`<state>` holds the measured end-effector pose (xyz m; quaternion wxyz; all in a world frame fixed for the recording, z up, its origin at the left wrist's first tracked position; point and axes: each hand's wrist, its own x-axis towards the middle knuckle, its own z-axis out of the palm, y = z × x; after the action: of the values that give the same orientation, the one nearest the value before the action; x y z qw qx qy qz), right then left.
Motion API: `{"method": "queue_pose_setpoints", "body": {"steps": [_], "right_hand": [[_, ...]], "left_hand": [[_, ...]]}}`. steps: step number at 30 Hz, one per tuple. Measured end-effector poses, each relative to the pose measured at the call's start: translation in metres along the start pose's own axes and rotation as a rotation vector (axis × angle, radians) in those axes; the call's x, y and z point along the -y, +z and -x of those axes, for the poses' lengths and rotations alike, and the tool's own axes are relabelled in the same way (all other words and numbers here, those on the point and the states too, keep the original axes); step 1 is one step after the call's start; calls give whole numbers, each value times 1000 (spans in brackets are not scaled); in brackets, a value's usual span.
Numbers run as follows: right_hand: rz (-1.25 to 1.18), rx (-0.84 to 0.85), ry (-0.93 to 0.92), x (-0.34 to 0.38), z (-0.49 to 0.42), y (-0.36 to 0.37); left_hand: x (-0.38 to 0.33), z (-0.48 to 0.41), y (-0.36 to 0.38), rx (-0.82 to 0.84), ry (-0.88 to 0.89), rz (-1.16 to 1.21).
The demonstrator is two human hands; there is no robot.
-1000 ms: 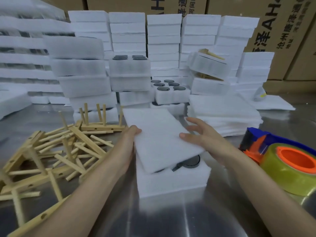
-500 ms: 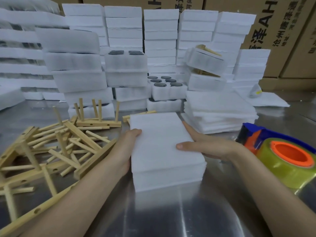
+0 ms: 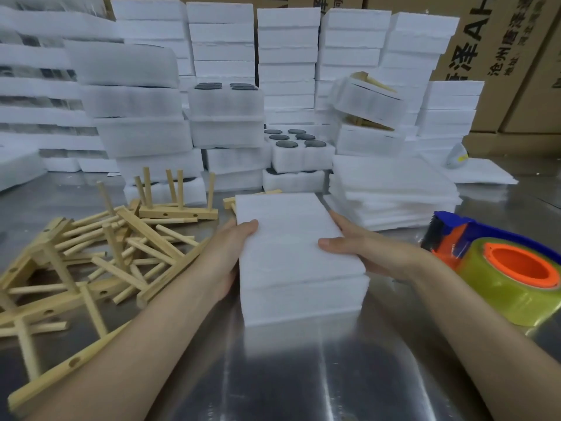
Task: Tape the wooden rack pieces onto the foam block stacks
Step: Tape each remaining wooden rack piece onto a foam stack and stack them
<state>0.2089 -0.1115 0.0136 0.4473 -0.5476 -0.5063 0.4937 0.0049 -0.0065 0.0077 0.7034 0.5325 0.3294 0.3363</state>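
Clasping foam block stack (image 3: 299, 262) by its long sides: left grip (image 3: 229, 253) and right grip (image 3: 367, 252), thumbs hooked on top. Wooden rack pieces (image 3: 121, 247) lie just outside left grip.

Steel table (image 3: 303, 387): foam block stack (image 3: 300, 278) centre front, loose pile of wooden rack pieces (image 3: 100, 262) left, tape dispenser (image 3: 498, 284) right, foam sheets (image 3: 391, 189) behind it, more foam blocks (image 3: 226, 120) stacked along the back

Light: bright, even, from overhead | Glare: pale streaks on the steel table (image 3: 303, 384); foam block stack (image 3: 297, 256) nearly washed out | Shadows: faint, soft | Focus: slightly soft throughout, wooden rack pieces (image 3: 76, 302) at lower left smeared | Distortion: wide-angle bending at edges
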Motion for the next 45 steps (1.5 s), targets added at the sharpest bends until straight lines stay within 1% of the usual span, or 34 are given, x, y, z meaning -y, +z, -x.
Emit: {"method": "queue_pose_setpoints", "body": {"steps": [2, 3, 4, 5, 6, 7, 8, 9, 10, 12, 13, 15, 16, 17, 19, 21, 23, 24, 26, 27, 28, 29, 30, 31, 32, 33, 34, 35, 37, 41, 43, 45], "right_hand": [[195, -139, -127, 5, 0, 1], [276, -259, -215, 9, 0, 2], [330, -404, -325, 13, -2, 2], [356, -541, -459, 16, -3, 2], [343, -639, -600, 19, -5, 3], [300, -690, -709, 20, -5, 3], [250, -719, -775, 20, -5, 4], [202, -736, -802, 20, -5, 5], [159, -741, -814, 21, -5, 7], [120, -740, -842, 22, -3, 7], [148, -740, -865, 23, -1, 7], [245, -709, -913, 23, 1, 5], [273, -697, -922, 23, 0, 3], [294, -693, -916, 22, -1, 1], [381, -675, -836, 16, -5, -6], [515, -572, -649, 8, -8, -11], [546, -486, -453, -1, -10, -12], [491, -486, -397, -4, -11, -13], [305, -508, -321, -4, -13, -11], [240, -505, -278, -3, -15, -8], [216, -475, -228, -3, -16, -5], [260, -423, -183, -3, -19, -1], [315, -381, -145, -5, -21, 1], [326, -366, -121, -7, -23, 2], [292, -367, -99, -8, -24, 2], [240, -384, -72, -8, -23, 2], [180, -417, -57, -9, -22, 1], [141, -437, -53, -10, -21, 1], [129, -428, -40, -12, -22, 1], [75, -341, -16, -12, -20, 3], [38, -312, -13, -13, -20, 3], [40, -307, -16, -14, -21, 4]], "left_hand": [[-4, -1, 1, -10, 102, -67], [-9, 0, 1, -27, 205, -77], [-15, 1, 0, -47, 346, -75], [-20, 3, -3, -66, 525, -99], [-26, 4, -5, -83, 724, -170], [-29, 8, -6, -104, 904, -276], [-31, 11, -6, -128, 1045, -375], [-30, 15, -5, -149, 1136, -434], [-29, 17, -4, -151, 1187, -453], [-33, 20, -2, -126, 1208, -425], [-35, 21, -2, -85, 1210, -409], [-39, 20, -5, 40, 1291, -482], [-39, 19, -6, 82, 1300, -519], [-36, 16, -7, 89, 1242, -523], [-27, 10, -11, 113, 999, -518], [-16, 3, -14, 145, 788, -627], [-9, -4, -18, 102, 623, -606], [-7, -7, -19, 35, 575, -570], [-4, -10, -16, -80, 572, -570], [-3, -11, -12, -100, 580, -574], [-1, -10, -7, -105, 553, -569], [1, -10, -2, -112, 477, -556], [2, -8, 2, -129, 357, -552], [3, -7, 4, -115, 229, -491], [3, -6, 5, -76, 125, -354], [3, -6, 4, -22, 58, -196], [2, -4, 3, 16, 27, -79], [2, -4, 2, 38, 23, -25], [3, -4, 0, 34, 40, -24], [3, -6, 3, 1, 39, -12], [5, -7, 3, -22, 86, -10], [10, -7, 3, -8, 156, -18]]}}
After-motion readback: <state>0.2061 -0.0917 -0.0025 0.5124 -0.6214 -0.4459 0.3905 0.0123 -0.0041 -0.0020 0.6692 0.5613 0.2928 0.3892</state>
